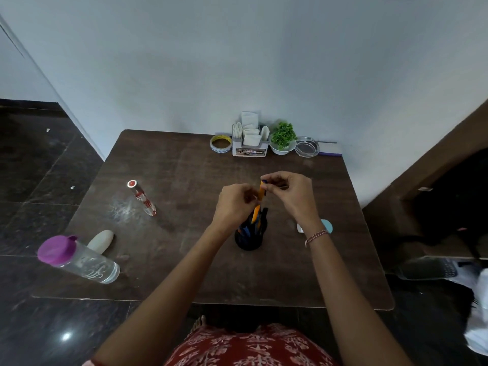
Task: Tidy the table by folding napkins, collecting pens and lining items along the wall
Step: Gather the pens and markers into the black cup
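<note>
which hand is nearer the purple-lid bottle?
Left. Both pinch the orange pen above the pen holder; the left hand is right of the bottle, the right hand farther right.

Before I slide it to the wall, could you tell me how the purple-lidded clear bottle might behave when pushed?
The clear bottle stands tall and narrow, so a push near its purple lid would probably tip it. Its round body might then roll, and the table edge is close. I cannot tell how full it is.

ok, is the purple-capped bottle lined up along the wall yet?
No, the purple-capped bottle sits at the near-left corner of the table, away from the wall.
</note>
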### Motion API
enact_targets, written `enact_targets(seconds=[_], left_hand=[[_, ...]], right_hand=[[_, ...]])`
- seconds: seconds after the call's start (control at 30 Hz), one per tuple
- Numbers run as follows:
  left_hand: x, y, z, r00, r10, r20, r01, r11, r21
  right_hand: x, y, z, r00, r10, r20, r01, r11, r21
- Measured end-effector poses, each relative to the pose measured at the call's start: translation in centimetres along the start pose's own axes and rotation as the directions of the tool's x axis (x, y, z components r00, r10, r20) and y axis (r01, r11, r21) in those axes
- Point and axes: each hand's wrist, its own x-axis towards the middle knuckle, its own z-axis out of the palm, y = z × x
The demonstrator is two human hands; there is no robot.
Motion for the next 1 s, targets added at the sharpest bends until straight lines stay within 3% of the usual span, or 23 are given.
enact_targets(seconds=[0.33,0.63,1.0], left_hand=[[-1.2,-1.7,2.1,0.997,-0.069,-0.020,0.069,0.997,-0.033],[-2.0,-3.0,3.3,0.992,-0.128,-0.003,0.128,0.991,0.040],[-2.3,-3.6,4.2,0.989,-0.145,0.032,0.141,0.985,0.098]], right_hand=[[-1.1,2.2,1.9,0.986,0.017,0.164,0.024,0.969,-0.246],[-2.5,3.8,3.1,0.969,0.015,0.246,0.061,0.953,-0.297],[-2.7,5.1,3.9,0.972,0.073,0.225,0.002,0.949,-0.316]])
